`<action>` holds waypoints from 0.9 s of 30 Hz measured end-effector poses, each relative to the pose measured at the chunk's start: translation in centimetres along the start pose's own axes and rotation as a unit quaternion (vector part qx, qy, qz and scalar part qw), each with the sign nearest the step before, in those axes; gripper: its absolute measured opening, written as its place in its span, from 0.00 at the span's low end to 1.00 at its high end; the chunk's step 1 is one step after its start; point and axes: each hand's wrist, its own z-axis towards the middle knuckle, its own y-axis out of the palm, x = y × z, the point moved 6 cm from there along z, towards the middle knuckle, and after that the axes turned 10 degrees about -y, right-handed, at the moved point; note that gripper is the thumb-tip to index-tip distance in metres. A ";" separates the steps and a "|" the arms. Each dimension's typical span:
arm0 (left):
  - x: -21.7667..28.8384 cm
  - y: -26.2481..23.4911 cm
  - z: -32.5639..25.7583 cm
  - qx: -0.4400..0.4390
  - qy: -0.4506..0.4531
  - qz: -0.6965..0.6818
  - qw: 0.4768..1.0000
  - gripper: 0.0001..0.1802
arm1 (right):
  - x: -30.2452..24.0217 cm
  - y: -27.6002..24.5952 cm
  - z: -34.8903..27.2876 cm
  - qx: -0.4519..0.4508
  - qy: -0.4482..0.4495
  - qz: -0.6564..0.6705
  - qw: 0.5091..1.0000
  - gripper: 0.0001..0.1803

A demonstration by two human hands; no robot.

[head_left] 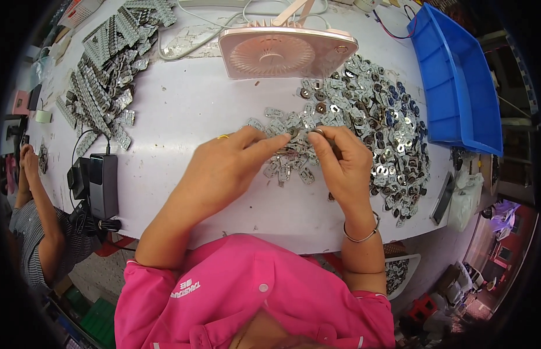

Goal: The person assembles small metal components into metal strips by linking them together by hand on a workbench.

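A bright pink shirt (253, 296) with white buttons. Silver-grey metal parts (375, 134), some dark blue, on a white table (189, 110). A pale pink fan (285, 52). A bright blue plastic bin (456, 81). A silver bangle (363, 235). A co-worker's grey checked sleeve (32, 238).

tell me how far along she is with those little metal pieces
Done, it seems: rows of metal pieces lie stacked at the table's far left. In hand: the left hand and right hand pinch one small metal part between them. Left: a large loose heap of metal parts beside the blue bin.
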 end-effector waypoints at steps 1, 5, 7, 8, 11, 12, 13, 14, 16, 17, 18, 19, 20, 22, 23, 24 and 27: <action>-0.2 -0.3 0.0 0.000 0.001 0.000 1.000 0.15 | 0.1 -0.1 -0.1 0.000 0.000 0.000 1.000 0.06; -2.8 -0.1 0.1 -0.100 -0.162 -0.201 0.961 0.14 | 0.0 1.2 -0.8 -0.114 0.061 0.141 0.982 0.08; -3.4 0.3 -0.2 -0.141 -0.225 -0.254 0.930 0.14 | 0.2 2.0 -1.3 -0.150 0.093 0.247 0.953 0.08; -2.9 0.2 -0.1 -0.148 -0.186 -0.266 0.934 0.12 | 0.2 1.9 -1.3 -0.150 0.093 0.247 0.953 0.08; -2.6 0.3 -0.2 -0.152 -0.157 -0.278 0.935 0.09 | 0.2 2.7 -1.8 -0.200 0.145 0.291 0.924 0.08; -2.7 0.4 -0.2 -0.152 -0.162 -0.280 0.934 0.08 | 0.0 3.0 -1.8 -0.217 0.140 0.271 0.927 0.09; -2.8 0.5 -0.1 -0.152 -0.162 -0.280 0.934 0.08 | -0.1 3.2 -1.8 -0.233 0.135 0.251 0.930 0.10; -3.1 0.7 -0.2 -0.168 -0.186 -0.320 0.913 0.08 | -0.4 3.2 -1.8 -0.233 0.135 0.252 0.930 0.10; -3.3 1.0 -0.3 -0.185 -0.209 -0.359 0.891 0.07 | -0.6 3.5 -2.3 -0.227 0.201 0.326 0.895 0.11; -3.0 1.0 -0.4 -0.188 -0.188 -0.423 0.866 0.07 | -0.6 3.6 -2.4 -0.226 0.201 0.327 0.895 0.11; -2.7 1.0 -0.4 -0.190 -0.167 -0.485 0.837 0.07 | -0.4 3.7 -2.5 -0.203 0.231 0.389 0.868 0.11; -2.5 1.2 -0.4 -0.190 -0.167 -0.484 0.838 0.07 | -0.3 3.9 -2.6 -0.180 0.259 0.449 0.836 0.10; -2.4 0.8 -0.1 -0.110 -0.148 -0.410 0.893 0.07 | -0.3 4.0 -2.6 -0.180 0.259 0.449 0.836 0.10; -2.1 0.8 0.3 -0.028 -0.129 -0.330 0.935 0.08 | 0.5 2.8 -2.0 -0.069 0.252 0.353 0.898 0.10; -1.3 0.3 0.5 0.032 -0.060 -0.270 0.960 0.08 | 0.5 3.2 -2.1 -0.070 0.252 0.353 0.898 0.10; -0.5 -0.2 0.3 0.091 0.008 -0.206 0.974 0.08 | 0.3 3.2 -2.0 -0.044 0.195 0.300 0.933 0.09; -0.1 -0.1 0.1 0.102 0.067 -0.082 0.989 0.08 | -0.1 2.7 -2.0 -0.046 0.092 0.177 0.979 0.09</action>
